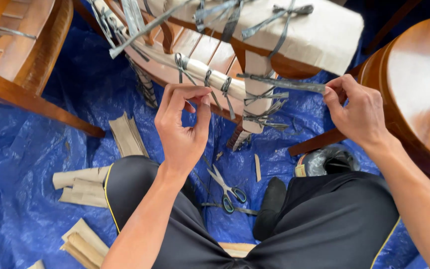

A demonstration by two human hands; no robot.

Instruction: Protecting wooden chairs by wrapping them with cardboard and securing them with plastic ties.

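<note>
While the right hand (pixel 357 112) pinches a grey plastic strap (pixel 284 83) running to a paper-wrapped chair leg (pixel 257 89), the left hand (pixel 182 124) hovers half-curled, grasping nothing visible. Scissors (pixel 226 187) lie on blue tarp (pixel 21 164) below.

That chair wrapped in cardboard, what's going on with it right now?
A person sits on a blue tarp facing an overturned wooden chair padded with cardboard and tied with grey strapping. The right hand pinches the end of a grey strap running to a wrapped chair leg. The left hand is raised near another wrapped rail, fingers curled, holding nothing clearly visible. Scissors lie on the tarp between the knees, with cardboard pieces scattered at the left.
</note>
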